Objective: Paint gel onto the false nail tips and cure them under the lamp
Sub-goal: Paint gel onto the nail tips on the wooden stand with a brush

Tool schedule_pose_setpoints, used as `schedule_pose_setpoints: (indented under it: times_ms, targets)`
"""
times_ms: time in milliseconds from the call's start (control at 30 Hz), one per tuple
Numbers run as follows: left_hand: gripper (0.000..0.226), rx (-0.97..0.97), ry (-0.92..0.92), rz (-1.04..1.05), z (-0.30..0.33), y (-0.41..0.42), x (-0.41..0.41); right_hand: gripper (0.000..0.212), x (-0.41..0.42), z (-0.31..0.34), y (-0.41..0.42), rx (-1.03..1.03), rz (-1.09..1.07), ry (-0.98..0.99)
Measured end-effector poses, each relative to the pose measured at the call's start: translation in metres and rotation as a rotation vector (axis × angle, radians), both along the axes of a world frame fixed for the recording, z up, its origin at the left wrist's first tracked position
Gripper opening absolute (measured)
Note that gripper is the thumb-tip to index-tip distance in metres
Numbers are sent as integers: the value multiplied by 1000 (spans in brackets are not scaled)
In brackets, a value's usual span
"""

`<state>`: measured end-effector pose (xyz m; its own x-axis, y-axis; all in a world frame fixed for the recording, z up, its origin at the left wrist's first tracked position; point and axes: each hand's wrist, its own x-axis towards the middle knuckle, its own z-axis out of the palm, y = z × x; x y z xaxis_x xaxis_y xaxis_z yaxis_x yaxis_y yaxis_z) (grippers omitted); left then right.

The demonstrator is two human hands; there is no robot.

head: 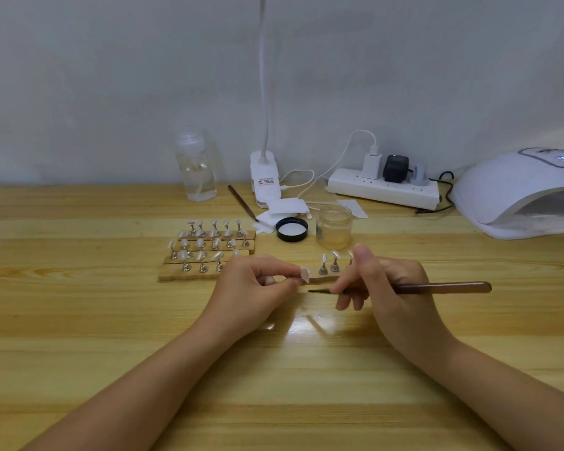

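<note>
My left hand point(258, 288) pinches a small stand bearing a pale false nail tip point(305, 275) just above the table. My right hand point(381, 281) grips a brown-handled gel brush point(443, 288) like a pen, its dark tip point(316, 291) pointing left just below that nail tip. Behind my hands, wooden strips point(189, 274) carry several nail tips on metal stands point(205, 245). Two more stands point(329, 265) rise between my hands. A white curing lamp point(518, 196) sits at the far right with its display lit.
An open glass jar point(334, 227) and its black lid point(292, 228) stand behind the strips. Farther back are a clear pump bottle point(196, 164), a clip lamp point(265, 177), white pads point(285, 208), a second brush point(242, 203) and a power strip point(383, 188).
</note>
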<state>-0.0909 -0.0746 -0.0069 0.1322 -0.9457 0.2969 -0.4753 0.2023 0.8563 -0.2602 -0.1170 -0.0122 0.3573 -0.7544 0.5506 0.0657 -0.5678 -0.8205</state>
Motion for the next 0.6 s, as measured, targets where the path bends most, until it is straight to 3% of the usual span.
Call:
schedule_pose_setpoints:
  times_ms: [100,233,367,533,600]
  targets:
    - [16,3,3,2,0,-1,-1,37,1,0,-1,-65,-36,46]
    - [23,11,43,16,-1,0,-1,46,1,-1,-1,-19,-3,14]
    - [23,34,49,38,-1,-1,-2,30,1,0,-1,-76,-45,45]
    - [22,40,28,26,-2,-2,0,41,0,-1,-1,4,-28,5]
    - [19,43,32,27,-3,-2,0,34,1,1,-1,-41,-43,25]
